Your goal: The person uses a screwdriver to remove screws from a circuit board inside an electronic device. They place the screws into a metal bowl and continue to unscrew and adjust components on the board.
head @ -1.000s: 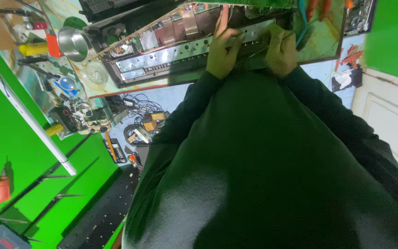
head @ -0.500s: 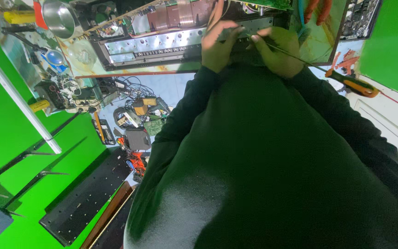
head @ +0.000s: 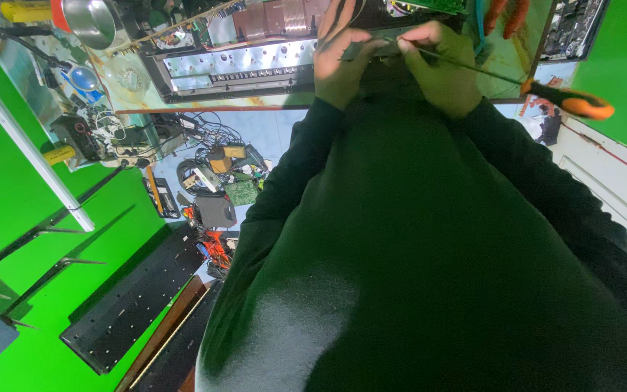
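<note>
Head view: my 2 hands meet at 12 o'clock, over the front edge of the worktop. My right hand is closed round the thin dark shaft of a screwdriver, whose orange handle sticks out towards 3 o'clock, well clear of my fist; the tip points in towards 10 o'clock, where my left hand waits. The left grip is partly closed, fingers curled about the shaft's end and a small dark part I cannot make out, just in front of the opened silver chassis with its row of holes. My dark sleeves and chest fill everything from 4 to 8 o'clock. At 9 o'clock, below the worktop, lies a tangle of cables and small boards; at 7 o'clock a long black perforated panel rests on the green floor

I judge the step in hand to be seating the tip on a fastener at the chassis front. The next move calls for a steady left grip and a straight, firm turn, since a slip could mar the panel
</note>
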